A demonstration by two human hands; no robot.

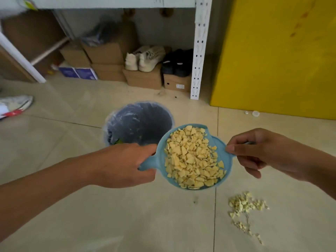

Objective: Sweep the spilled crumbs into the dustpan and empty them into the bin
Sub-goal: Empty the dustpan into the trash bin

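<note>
A light blue dustpan (161, 157) full of pale yellow crumbs (192, 159) hangs above the floor, just in front of the bin (138, 122). My left hand (123, 164) grips its handle on the left side. My right hand (261, 151) pinches a blue piece at the pan's right edge, with thumb and fingers curled round it; what that piece is I cannot tell. The bin is round, lined with a clear bag, and its far right rim lies partly behind the pan. A small heap of crumbs (245, 206) still lies on the tiled floor at the lower right.
A white shelf post (199, 51) stands behind the bin, with cardboard boxes (143, 79) and shoes (145, 59) under the shelf. A yellow panel (278, 55) fills the right. One sneaker (16, 104) lies at the left edge. A white cap (255, 113) rests near the panel.
</note>
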